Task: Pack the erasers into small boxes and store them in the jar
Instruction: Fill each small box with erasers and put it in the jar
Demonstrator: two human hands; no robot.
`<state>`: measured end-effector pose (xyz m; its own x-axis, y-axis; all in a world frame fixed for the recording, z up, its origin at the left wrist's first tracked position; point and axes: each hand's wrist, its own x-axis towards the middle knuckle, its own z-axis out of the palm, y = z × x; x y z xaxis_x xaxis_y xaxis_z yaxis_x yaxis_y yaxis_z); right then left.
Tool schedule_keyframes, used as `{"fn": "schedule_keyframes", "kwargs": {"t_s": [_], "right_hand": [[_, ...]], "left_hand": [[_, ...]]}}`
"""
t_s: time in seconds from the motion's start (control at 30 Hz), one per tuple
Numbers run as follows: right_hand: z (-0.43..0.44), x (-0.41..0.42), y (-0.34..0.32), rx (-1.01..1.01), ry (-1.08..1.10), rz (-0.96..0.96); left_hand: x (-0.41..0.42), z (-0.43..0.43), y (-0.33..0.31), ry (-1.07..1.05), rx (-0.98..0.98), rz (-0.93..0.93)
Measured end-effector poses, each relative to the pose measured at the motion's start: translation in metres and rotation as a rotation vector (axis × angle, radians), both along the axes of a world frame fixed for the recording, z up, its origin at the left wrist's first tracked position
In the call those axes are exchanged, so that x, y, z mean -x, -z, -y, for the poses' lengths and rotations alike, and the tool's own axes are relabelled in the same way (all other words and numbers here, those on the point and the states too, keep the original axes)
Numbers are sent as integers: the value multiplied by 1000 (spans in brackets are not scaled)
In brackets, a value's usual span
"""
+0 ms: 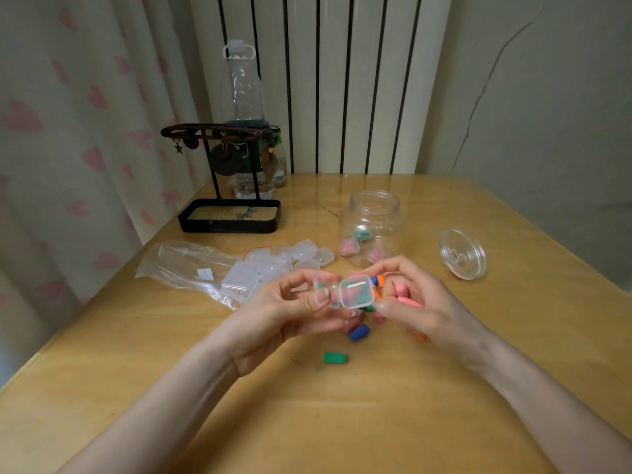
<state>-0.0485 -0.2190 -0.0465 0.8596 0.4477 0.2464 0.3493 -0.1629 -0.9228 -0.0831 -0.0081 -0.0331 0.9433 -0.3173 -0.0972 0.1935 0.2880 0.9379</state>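
Above the middle of the surface [342, 422], a small clear box [345, 291] hangs open on its hinge, the left hand [290, 309] pinching one half, the right hand [420, 302] pinching the other with pink erasers [405, 294] tucked under its curled fingers. Best to hold it level, seat the erasers below the rim, then press the halves shut. Just behind stands the open jar [372, 213] with three filled boxes [349, 247]; loose erasers [359, 332] lie underneath.

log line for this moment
left hand, right hand: hold open small box | jar: uncapped, filled boxes inside | lid: beside jar | green eraser: loose on table
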Motion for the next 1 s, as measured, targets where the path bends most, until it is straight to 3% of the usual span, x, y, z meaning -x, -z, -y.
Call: {"fn": "schedule_keyframes", "kwargs": {"t_s": [0.1, 0.23, 0.4, 0.47, 0.63, 0.77, 1.0], "right_hand": [[2, -2, -3, -230, 106, -101], [-6, 5, -10, -242, 62, 23], [-15, 1, 10, 102, 142, 580], [-16, 2, 14, 167, 162, 682], [-18, 2, 17, 191, 160, 535], [-23, 7, 18, 190, 129, 575], [-15, 1, 10, 88, 306, 474]], "left_hand": [[-1, 2, 4, -85, -108, -18], [2, 7, 7, -73, -158, -21], [4, 12, 8, 11, -119, -62], [3, 13, 9, 5, -99, -69], [3, 12, 10, -10, -98, -55], [3, 12, 11, -2, -91, -54], [4, 12, 8, 4, -128, -46]]}}
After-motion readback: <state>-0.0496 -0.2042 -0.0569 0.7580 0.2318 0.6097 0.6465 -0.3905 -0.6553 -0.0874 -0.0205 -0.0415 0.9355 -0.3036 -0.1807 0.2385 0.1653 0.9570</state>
